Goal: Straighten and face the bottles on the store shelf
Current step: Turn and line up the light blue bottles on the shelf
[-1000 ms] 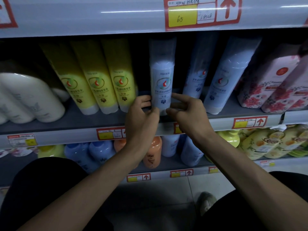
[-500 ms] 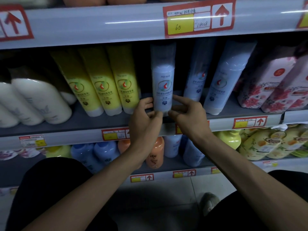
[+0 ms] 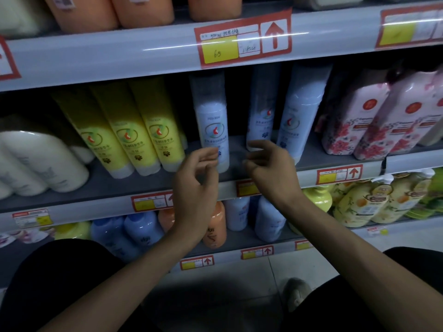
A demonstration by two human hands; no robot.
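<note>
Middle shelf [image 3: 96, 186], with the blue bottle [image 3: 212, 130] upright, label forward, right of the yellow bottles [image 3: 134, 136]. Left hand [image 3: 195, 188] lies nearest, at its base; right hand [image 3: 272, 171] just right of it. Both sets of fingers loosely curled, gripping nothing.

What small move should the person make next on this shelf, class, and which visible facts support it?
Probably reach the right hand to the second blue bottle and draw it forward. It sits further back than the front blue bottle, whose label faces out squarely. The right hand holds nothing and is nearest to it.
</note>
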